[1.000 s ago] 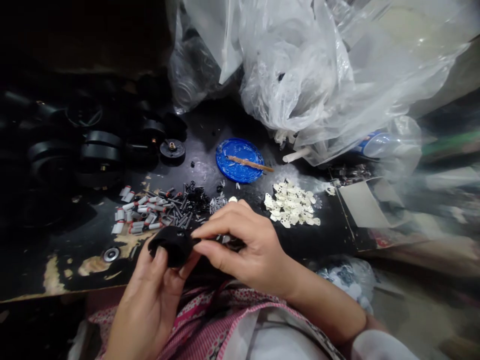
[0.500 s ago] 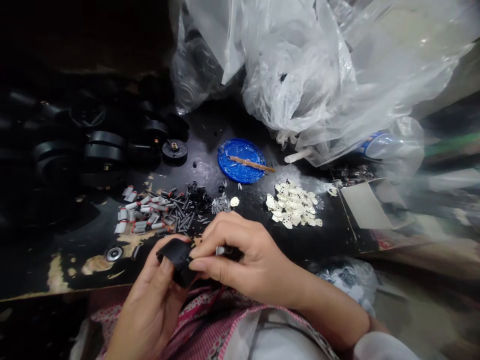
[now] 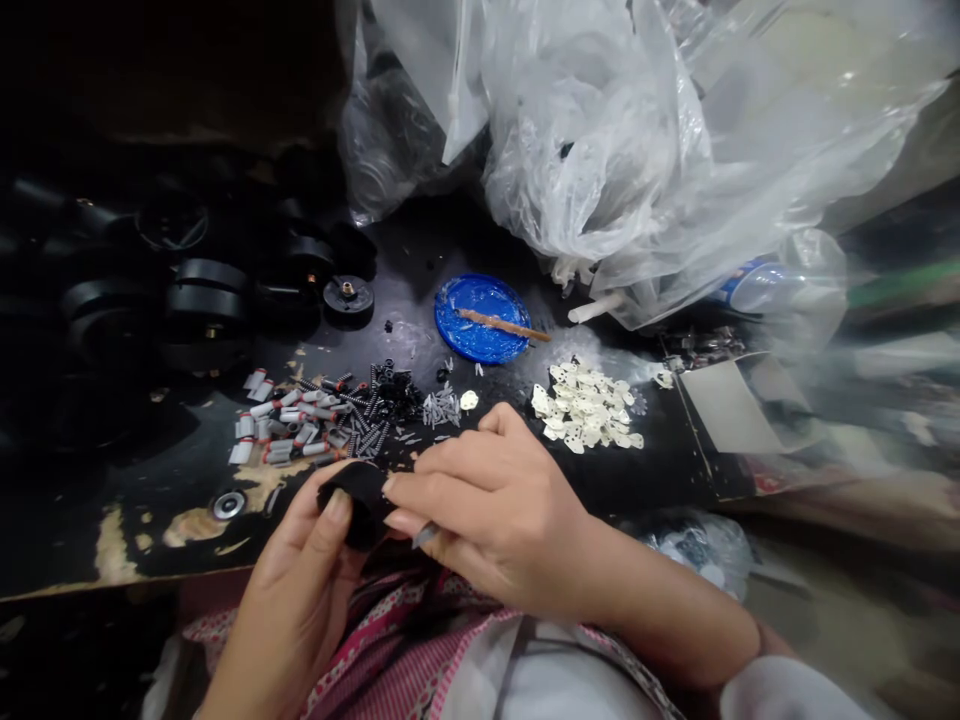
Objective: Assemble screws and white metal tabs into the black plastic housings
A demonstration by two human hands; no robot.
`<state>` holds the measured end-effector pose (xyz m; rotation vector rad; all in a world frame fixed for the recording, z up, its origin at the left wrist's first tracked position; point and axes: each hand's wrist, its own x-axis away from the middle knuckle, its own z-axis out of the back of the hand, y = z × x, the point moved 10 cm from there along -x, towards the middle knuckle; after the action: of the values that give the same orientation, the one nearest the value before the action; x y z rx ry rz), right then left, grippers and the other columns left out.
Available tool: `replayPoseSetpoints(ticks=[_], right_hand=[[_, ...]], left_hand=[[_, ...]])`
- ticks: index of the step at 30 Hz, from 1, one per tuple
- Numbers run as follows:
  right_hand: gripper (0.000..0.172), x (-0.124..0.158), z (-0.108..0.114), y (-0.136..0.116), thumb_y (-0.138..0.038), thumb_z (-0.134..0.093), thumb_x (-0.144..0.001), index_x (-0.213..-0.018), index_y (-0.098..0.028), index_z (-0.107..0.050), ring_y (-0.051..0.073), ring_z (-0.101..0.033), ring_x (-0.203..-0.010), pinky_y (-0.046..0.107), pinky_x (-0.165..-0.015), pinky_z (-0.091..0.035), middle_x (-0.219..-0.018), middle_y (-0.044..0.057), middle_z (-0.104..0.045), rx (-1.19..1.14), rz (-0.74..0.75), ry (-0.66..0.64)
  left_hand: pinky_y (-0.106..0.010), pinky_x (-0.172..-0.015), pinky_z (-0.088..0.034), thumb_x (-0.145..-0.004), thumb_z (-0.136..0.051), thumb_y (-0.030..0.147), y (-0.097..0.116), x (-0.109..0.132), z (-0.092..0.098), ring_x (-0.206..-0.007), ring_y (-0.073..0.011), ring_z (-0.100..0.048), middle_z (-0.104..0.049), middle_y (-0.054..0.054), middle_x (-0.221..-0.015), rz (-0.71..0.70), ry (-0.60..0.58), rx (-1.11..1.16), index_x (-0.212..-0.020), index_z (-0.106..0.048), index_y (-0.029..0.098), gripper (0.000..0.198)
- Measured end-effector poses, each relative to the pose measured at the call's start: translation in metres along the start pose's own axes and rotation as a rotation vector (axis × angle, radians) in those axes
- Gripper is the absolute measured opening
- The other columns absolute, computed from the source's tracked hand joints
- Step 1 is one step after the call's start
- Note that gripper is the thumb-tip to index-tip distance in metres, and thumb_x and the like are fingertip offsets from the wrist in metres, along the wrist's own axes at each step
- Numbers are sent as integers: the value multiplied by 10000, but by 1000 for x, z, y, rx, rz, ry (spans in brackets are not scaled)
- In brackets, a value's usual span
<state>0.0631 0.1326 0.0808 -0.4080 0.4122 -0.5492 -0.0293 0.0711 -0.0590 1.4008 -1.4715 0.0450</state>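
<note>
My left hand (image 3: 304, 570) is closed around a hollow black plastic part (image 3: 360, 505), its thumb pressed against the part's near side and its fingers behind. My right hand (image 3: 487, 505) meets the part's right edge with its fingertips. Tucked among the right hand's curled fingers is a slim tool with a grey end (image 3: 425, 536); its remaining length is hidden by the hand. Just beyond the hands lie a heap of small grey cylinders (image 3: 300, 415) with red ends, dark springs (image 3: 369, 440) and small grey pins (image 3: 441, 407).
A blue lid (image 3: 469, 335) smeared with grease carries a brown stick (image 3: 502, 324). Cream-coloured flat plates (image 3: 589, 405) are piled to the right. Black round housings (image 3: 206, 300) crowd the left side. Clear plastic bags (image 3: 592, 140) fill the back; a metal ring (image 3: 228, 505) lies near the front edge.
The black part has turned a little in my left hand. My right hand has rolled over, with its back more upward, and the grey end in its fingers has shifted nearer to me.
</note>
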Motion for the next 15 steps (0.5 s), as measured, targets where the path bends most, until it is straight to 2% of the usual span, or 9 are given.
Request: replayPoseSetpoints(ticks=[4, 7, 10, 15], right_hand=[[236, -2, -8, 17, -219, -585, -911, -1135, -146, -581, 145, -609, -947, 295, -811, -411, -1051, 38, -671, -142, -185, -176], [281, 2, -21, 26, -95, -539, -883, -1161, -134, -536, 178, -574, -1021, 304, -858, -462, -1139, 83, -594, -154, -289, -356], [282, 3, -21, 27, -101, -509, -891, -1159, -177, -553, 169, -586, -989, 303, -874, -485, -1150, 72, -580, -248, -303, -374], [349, 4, -21, 31, -175, -546, -890, -1238, -196, -542, 162, -610, -981, 293, -876, -492, -1115, 58, -626, -360, -342, -377]], left_hand=[[-187, -645, -567, -638, -833, 371, 6, -2, 1, -654, -126, -657, -739, 12, -850, -34, -4, -31, -879, -738, 253, 285], [-219, -687, -581, -609, -854, 360, 10, -1, 11, -727, -159, -696, -756, -12, -846, -45, 84, -16, -867, -737, 226, 314], [-217, -698, -583, -620, -851, 348, 15, 0, 19, -743, -160, -706, -761, -16, -860, -74, 126, -13, -875, -736, 209, 313], [-207, -684, -583, -629, -845, 351, 12, -6, 19, -755, -167, -710, -762, -19, -881, -62, 91, -16, -893, -739, 220, 313]])
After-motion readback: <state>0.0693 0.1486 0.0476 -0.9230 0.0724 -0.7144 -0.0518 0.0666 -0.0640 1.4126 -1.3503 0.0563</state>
